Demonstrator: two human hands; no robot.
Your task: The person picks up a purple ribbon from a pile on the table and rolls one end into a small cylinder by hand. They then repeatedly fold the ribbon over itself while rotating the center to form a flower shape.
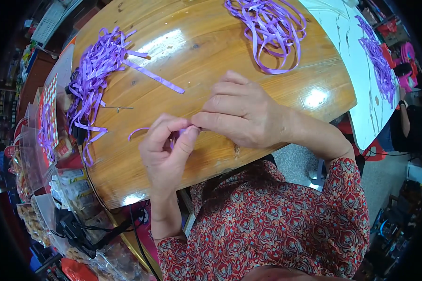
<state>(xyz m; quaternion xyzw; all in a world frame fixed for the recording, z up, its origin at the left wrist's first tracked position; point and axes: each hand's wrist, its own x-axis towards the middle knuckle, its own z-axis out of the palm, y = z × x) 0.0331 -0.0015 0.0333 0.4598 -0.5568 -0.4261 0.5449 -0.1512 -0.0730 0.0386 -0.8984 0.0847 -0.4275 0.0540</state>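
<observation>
My left hand (166,147) is closed in a pinch on a narrow purple ribbon (138,133), whose loose tail sticks out to the left over the table. Bits of the same purple show between the thumb and forefinger. My right hand (246,112) comes in from the right, fingers curled, its fingertips meeting those of the left. What the right fingertips grip is hidden. Left of my hands, a thin metal rod (119,108) lies on the wood. Beyond it sits a heaped pile of purple ribbon (96,65), one strip (159,80) stretching out toward the middle.
A looped bundle of purple ribbon (274,33) lies at the far side of the wooden table (197,61). More ribbon (379,65) rests on a white marbled table (361,107) at right. Packaged goods (77,189) crowd the left edge. Another person's arm (404,117) shows far right.
</observation>
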